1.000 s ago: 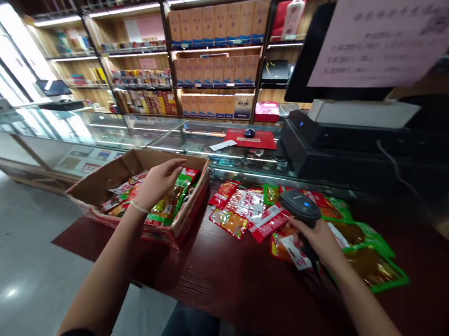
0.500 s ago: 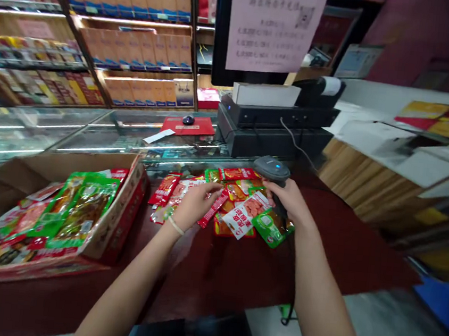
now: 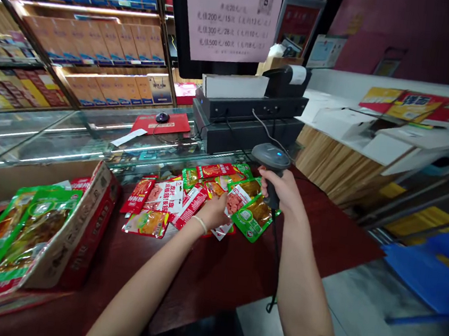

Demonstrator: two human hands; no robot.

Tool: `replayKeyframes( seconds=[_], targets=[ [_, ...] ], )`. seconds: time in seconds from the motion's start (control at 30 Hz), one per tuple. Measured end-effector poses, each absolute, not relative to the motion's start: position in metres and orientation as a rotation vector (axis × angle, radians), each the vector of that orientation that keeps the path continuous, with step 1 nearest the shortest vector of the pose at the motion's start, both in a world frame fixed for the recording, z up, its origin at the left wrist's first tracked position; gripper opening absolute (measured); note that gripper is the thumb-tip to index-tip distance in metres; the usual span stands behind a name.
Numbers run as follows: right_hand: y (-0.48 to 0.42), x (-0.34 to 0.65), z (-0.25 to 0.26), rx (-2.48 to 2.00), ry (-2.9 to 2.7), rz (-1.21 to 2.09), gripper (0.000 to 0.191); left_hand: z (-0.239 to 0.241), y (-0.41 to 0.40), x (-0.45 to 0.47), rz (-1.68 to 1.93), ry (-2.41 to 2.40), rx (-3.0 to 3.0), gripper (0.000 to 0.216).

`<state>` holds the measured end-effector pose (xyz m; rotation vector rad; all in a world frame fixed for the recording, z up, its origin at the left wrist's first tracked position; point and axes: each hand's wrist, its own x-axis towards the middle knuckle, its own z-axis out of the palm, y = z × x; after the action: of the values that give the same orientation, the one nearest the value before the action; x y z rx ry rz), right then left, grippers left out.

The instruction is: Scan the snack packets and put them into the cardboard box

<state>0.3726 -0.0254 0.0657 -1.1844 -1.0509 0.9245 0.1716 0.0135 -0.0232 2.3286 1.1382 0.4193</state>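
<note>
Legible markings: pink sheet [image 3: 231, 25], one packet [image 3: 165, 196].
Sheet on monitor [image 3: 222, 68] reads 游乐场办卡充值, 200元/15次, 300元/28次, 500元/60次, beside QR code [image 3: 266, 2]; packet reads 板筋.

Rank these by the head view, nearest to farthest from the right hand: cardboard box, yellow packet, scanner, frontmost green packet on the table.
1. Scanner: gripped in the right hand.
2. Green packet: just left, toward the camera.
3. Yellow packet: farther left on the table.
4. Cardboard box: at far left.
</note>
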Motion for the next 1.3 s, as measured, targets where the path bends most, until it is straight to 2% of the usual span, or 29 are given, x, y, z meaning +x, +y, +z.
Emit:
replayKeyframes(
  seconds=[0.1, 0.17, 0.37, 0.53, 0.73, 0.87, 1.03, 1.2, 1.3],
  targets=[
    [-0.024, 0.367, 0.065, -1.207, -1.057, 0.949, 0.029, -0.021, 0.020, 0.159, 0.613, 1.057, 2.152, 0.033],
    [-0.023, 0.363, 0.065, -1.202, -1.067, 0.959, 0.031, -0.016, 0.027, 0.142, 0.760, 1.043, 2.048, 0.019],
    [-0.018, 0.332, 0.057, -1.127, -1.099, 1.051, 0.031, -0.012, 0.048, 0.075, 1.093, 1.046, 1.488, 0.023],
    [-0.014, 0.295, 0.045, -1.195, -1.200, 1.137, 0.033, -0.028, 0.048, 0.038, 1.295, 0.843, 1.027, 0.037],
    [-0.015, 0.271, 0.033, -1.268, -1.268, 1.231, 0.035, -0.028, 0.038, 0.025, 1.463, 0.809, 0.743, 0.055],
    [-0.014, 0.264, 0.025, -1.284, -1.372, 1.219, 0.038, -0.020, 0.037, 0.018, 1.361, 0.840, 0.591, 0.037],
    [-0.013, 0.259, 0.021, -1.327, -1.470, 1.184, 0.041, -0.012, 0.032, 0.001, 1.144, 0.551, 0.520, 0.057],
    [-0.010, 0.260, 0.017, -1.331, -1.491, 1.178, 0.043, -0.019, 0.033, -0.003, 1.037, 0.532, 0.535, 0.042],
    [-0.009, 0.261, 0.014, -1.337, -1.460, 1.178, 0.042, -0.027, 0.035, 0.005, 1.138, 0.661, 0.575, 0.044]
  ],
)
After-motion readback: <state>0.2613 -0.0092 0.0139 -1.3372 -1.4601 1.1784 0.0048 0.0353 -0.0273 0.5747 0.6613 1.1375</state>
